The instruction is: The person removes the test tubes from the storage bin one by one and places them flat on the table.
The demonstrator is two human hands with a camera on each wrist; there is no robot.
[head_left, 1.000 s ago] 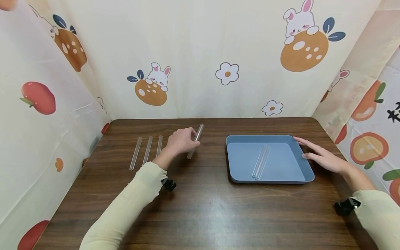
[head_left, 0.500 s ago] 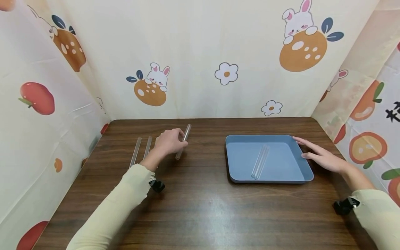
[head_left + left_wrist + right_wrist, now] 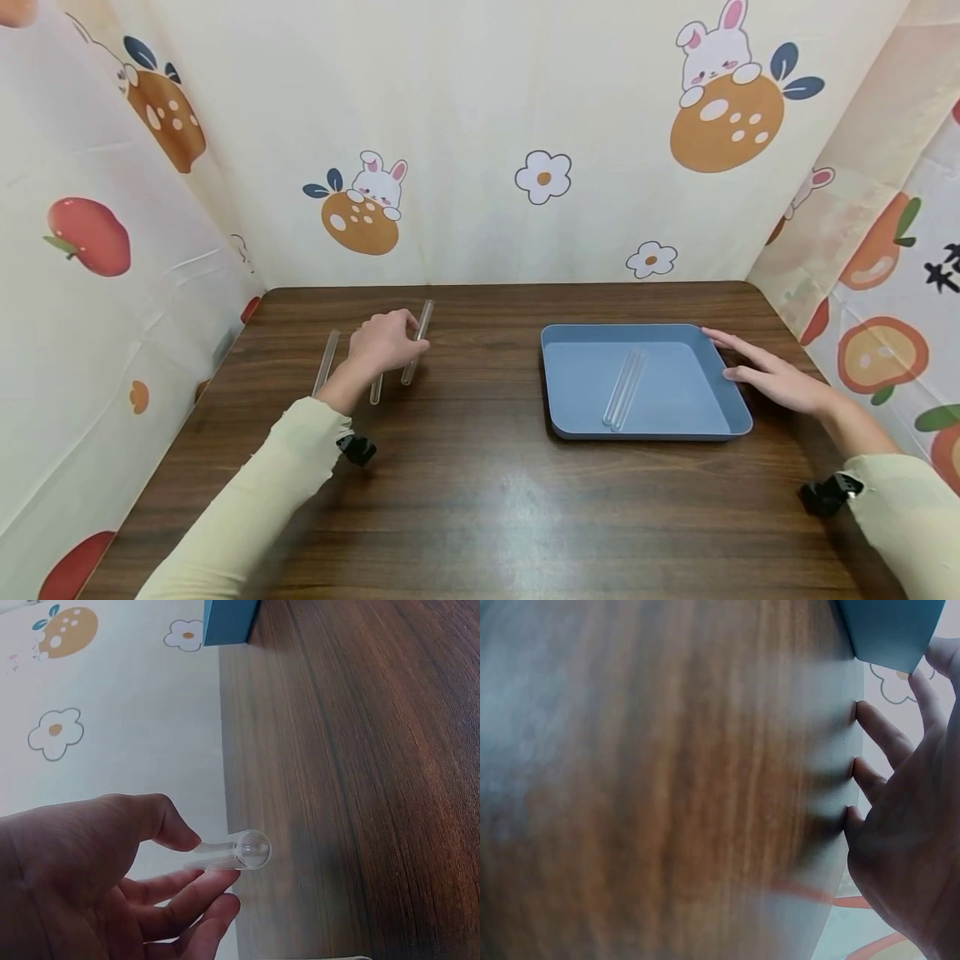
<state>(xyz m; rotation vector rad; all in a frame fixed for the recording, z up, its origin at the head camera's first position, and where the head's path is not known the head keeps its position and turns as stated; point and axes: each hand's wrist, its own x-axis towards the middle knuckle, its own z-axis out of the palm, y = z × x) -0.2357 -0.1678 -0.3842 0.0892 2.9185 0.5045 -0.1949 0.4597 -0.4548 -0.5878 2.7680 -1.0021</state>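
My left hand (image 3: 381,342) pinches a clear glass test tube (image 3: 424,319) between thumb and fingers, tilted, over the table's left half. In the left wrist view the tube's rounded end (image 3: 253,850) points at the camera. One test tube (image 3: 327,358) lies to the left of this hand, and the lower end of another test tube (image 3: 377,390) shows below it, the rest hidden. My right hand (image 3: 780,383) has its fingers spread at the right side of a blue tray (image 3: 693,400). Inside the tray, two clear tubes (image 3: 626,387) lie side by side.
The brown wooden table (image 3: 517,517) ends at a pale printed curtain (image 3: 465,225) behind and at both sides. A black wrist camera (image 3: 356,450) sits on the left wrist, another black camera (image 3: 828,496) on the right.
My left hand has moved left with the test tube, toward the tubes lying on the table, and its arm now covers part of them. The right hand and tray stay put.
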